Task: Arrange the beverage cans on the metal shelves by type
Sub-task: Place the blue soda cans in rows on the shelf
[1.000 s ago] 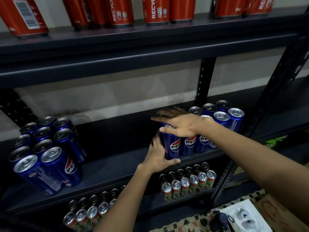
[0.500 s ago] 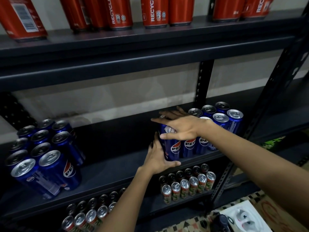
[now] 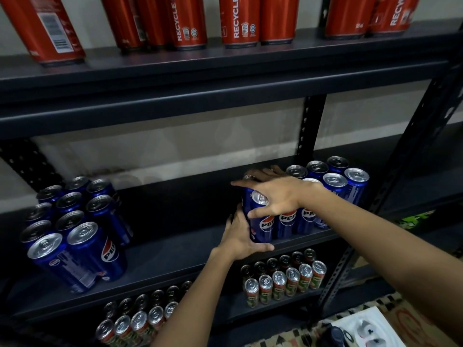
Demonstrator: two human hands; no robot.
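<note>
A block of blue Pepsi cans (image 3: 335,181) stands on the right of the middle metal shelf (image 3: 175,246). My right hand (image 3: 275,196) lies flat across the tops of the block's left cans, fingers spread, thumb reaching down the front corner can (image 3: 263,226). My left hand (image 3: 238,236) presses against the left side of that corner can, fingers pointing up and thumb lying along its base. A second block of Pepsi cans (image 3: 82,241) stands at the shelf's left end.
Red cans (image 3: 240,21) line the top shelf. Slim green-and-red cans stand on the bottom shelf in a right group (image 3: 285,281) and a left group (image 3: 140,321). A dark upright post (image 3: 310,126) rises behind the right block. A white package (image 3: 363,329) lies on the patterned floor.
Both hands stay on the right Pepsi block. My right thumb has slid a little lower down the front corner can.
</note>
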